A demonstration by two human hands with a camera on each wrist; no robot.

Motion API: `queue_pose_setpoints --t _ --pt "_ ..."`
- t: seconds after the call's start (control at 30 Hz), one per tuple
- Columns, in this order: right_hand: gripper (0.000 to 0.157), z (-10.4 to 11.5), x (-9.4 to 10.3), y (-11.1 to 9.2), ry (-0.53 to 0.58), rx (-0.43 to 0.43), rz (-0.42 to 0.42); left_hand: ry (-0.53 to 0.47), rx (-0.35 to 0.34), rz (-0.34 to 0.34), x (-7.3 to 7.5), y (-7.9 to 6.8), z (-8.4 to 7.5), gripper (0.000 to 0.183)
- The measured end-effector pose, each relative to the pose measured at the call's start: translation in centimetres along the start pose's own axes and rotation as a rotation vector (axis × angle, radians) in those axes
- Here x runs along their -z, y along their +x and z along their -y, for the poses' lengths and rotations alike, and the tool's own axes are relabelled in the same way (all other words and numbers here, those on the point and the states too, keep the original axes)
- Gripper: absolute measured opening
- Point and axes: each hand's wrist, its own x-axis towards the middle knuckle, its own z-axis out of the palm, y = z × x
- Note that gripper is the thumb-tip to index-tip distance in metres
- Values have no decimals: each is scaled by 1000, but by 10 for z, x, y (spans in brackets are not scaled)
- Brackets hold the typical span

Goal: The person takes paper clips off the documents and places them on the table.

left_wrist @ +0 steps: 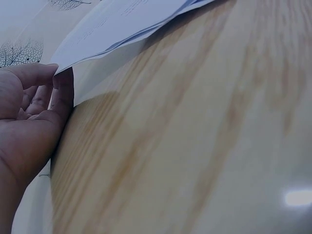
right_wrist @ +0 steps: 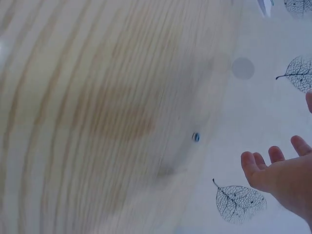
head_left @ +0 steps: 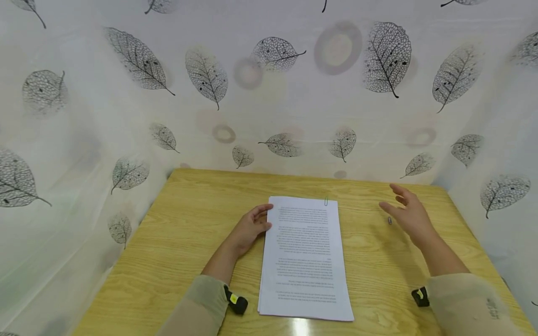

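A stack of white printed sheets point(head_left: 303, 261) lies on the wooden table, its text upside down from here. A green paper clip point(head_left: 326, 201) sits on its far edge, toward the right corner. My left hand point(head_left: 249, 231) touches the left edge near the far corner, thumb and forefinger apart; in the left wrist view, its fingertips point(left_wrist: 62, 80) meet a corner of the sheets. My right hand point(head_left: 409, 217) hovers above the table right of the stack, fingers spread and holding nothing. Just below its thumb lies a small metallic clip point(head_left: 389, 220), also visible in the right wrist view point(right_wrist: 195, 137).
The wooden table point(head_left: 197, 205) ends at a pale leaf-printed curtain point(head_left: 294, 102) behind and at both sides. Black wrist devices point(head_left: 237, 303) sit at both sleeve cuffs. Light reflects off the table's near edge.
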Motion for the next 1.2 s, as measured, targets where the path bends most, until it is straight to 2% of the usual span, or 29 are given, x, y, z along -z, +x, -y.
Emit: queue_pose_setpoints --t 0.17,0.4,0.7,1.2 --pt "93 3 -12 5 69 -10 15 -2 -6 6 -1 0 0 61" --pt "93 8 -29 13 99 -5 25 3 7 -2 -1 0 1 60" --pt "96 20 -51 19 192 1 61 13 2 -9 -2 0 -1 61" --pt "90 25 -79 32 240 -44 112 16 9 -9 -1 -1 -2 60"
